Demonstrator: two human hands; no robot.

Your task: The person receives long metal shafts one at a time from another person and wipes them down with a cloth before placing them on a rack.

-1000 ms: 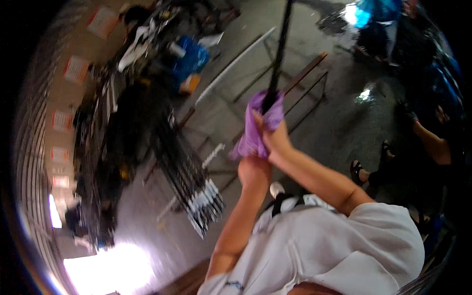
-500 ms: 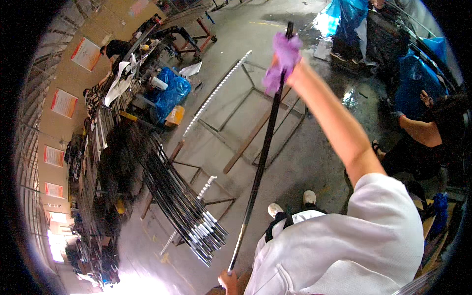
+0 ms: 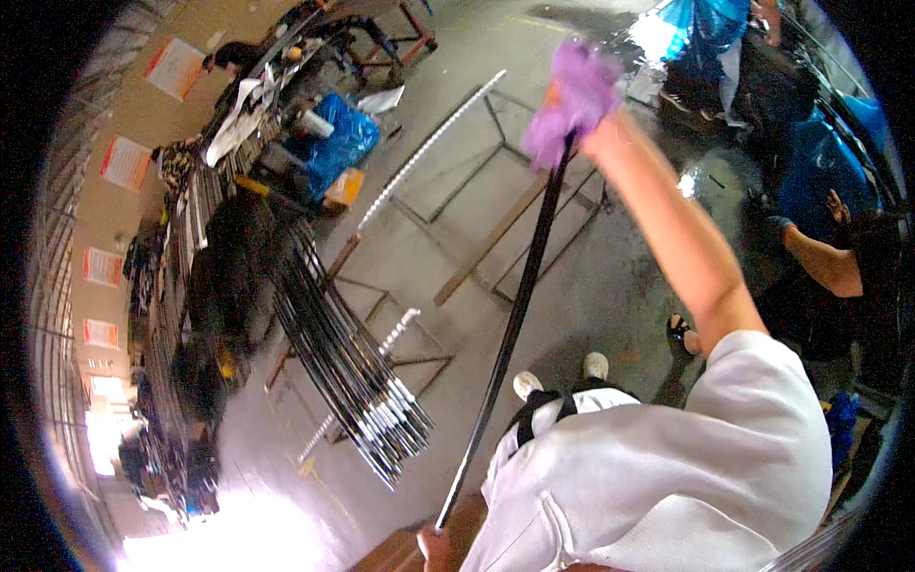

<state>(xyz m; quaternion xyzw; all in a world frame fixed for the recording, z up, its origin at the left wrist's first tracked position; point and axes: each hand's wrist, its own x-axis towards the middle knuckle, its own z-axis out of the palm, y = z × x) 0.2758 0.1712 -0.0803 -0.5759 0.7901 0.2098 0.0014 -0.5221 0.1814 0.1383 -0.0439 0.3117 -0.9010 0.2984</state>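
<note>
A long, thin black rod [image 3: 527, 296] slants across the middle of the view, bowed slightly, with a shiny pale lower end. My right hand [image 3: 577, 100], in a purple glove and blurred by motion, is closed around its upper part with the arm stretched far out. Near the lower edge, my left hand [image 3: 435, 546] grips the rod's pale end; only part of that hand shows. To the left of the rod, a bundle of similar black rods [image 3: 348, 353] with silvery ends rests across a low metal rack [image 3: 396, 329].
White spiral-wrapped bars [image 3: 434, 148] top the racks on the floor. A co-worker's arm [image 3: 824, 262] shows at right, near blue plastic sheeting [image 3: 820, 172]. A cluttered bench with a blue bag [image 3: 341, 133] and an orange box [image 3: 344, 187] lies at upper left, with another person [image 3: 233, 59] behind.
My right hand has moved a little up and to the right with the rod. The rod's tip, which stuck out beyond the glove, no longer shows. The whole view has shifted slightly.
</note>
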